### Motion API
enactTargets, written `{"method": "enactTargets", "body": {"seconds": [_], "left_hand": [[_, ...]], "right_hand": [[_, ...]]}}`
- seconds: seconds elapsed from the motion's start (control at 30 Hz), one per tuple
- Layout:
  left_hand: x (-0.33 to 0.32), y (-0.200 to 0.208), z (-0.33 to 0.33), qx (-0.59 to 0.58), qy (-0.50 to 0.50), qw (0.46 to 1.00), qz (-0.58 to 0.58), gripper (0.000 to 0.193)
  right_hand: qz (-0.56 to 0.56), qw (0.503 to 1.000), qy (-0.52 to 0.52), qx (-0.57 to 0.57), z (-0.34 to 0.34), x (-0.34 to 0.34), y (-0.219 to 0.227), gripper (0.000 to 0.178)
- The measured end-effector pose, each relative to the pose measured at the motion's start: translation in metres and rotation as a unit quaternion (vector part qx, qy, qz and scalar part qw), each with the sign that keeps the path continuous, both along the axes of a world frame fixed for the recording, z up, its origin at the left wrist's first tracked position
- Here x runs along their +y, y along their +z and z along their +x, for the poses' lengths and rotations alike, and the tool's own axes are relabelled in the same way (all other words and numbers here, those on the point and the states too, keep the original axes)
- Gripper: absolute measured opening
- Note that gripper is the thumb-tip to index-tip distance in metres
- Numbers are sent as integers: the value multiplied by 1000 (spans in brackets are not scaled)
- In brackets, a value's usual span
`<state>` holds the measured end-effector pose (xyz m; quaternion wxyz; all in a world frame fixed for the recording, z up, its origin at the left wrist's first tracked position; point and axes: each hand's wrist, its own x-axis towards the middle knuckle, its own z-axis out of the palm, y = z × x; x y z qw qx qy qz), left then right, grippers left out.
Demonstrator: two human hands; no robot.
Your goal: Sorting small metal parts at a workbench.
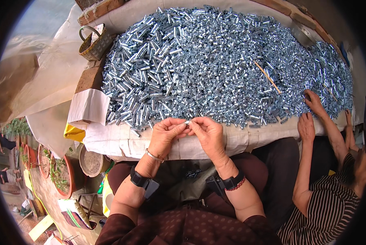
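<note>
Silvery metal: a small sleeve (187,121) is pinched between the fingers of both hands, left hand (165,134) and right hand (208,132) meeting fingertip to fingertip above the near edge of the tabletop (121,143). Pale cloth covers that tabletop; a broad heap of like metal sleeves (215,61) fills most of it, with a wooden stick (268,77) lying on top. A woven basket (95,43) sits at the far left corner. To the right, another person's hand (313,102) reaches into the heap. Bare cloth shows only along the near edge.

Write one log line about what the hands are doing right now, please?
left hand: pinching small metal piece | right hand: pinching same piece | ahead: heap of metal sleeves | lap: few pieces
</note>
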<state>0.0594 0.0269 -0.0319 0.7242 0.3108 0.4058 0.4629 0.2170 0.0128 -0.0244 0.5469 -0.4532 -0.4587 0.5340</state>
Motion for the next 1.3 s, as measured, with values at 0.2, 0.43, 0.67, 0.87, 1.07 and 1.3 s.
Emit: {"method": "enactTargets", "body": {"seconds": [0.2, 0.43, 0.67, 0.87, 1.07, 1.3], "left_hand": [[-2, 17, -16, 54, -110, 992, 27, 17], [-3, 27, -30, 159, -155, 970, 103, 14], [27, 18, -5, 523, 81, 812, 245, 19], [29, 17, 7, 617, 80, 715, 319, 21], [27, 10, 3, 509, 77, 815, 267, 16], [14, 15, -10, 59, 44, 997, -2, 31]], "right_hand": [[-48, 998, 7, 42, 22, 13, 6, 12], [50, 940, -10, -336, 15, 16, -3, 10], [106, 876, 11, -471, 4, 17, -4, 11], [124, 861, 31, -493, 9, 13, 6, 9], [96, 902, 8, -420, 10, 13, 4, 8], [-67, 997, 50, 1, 16, 13, 13, 14]]}}
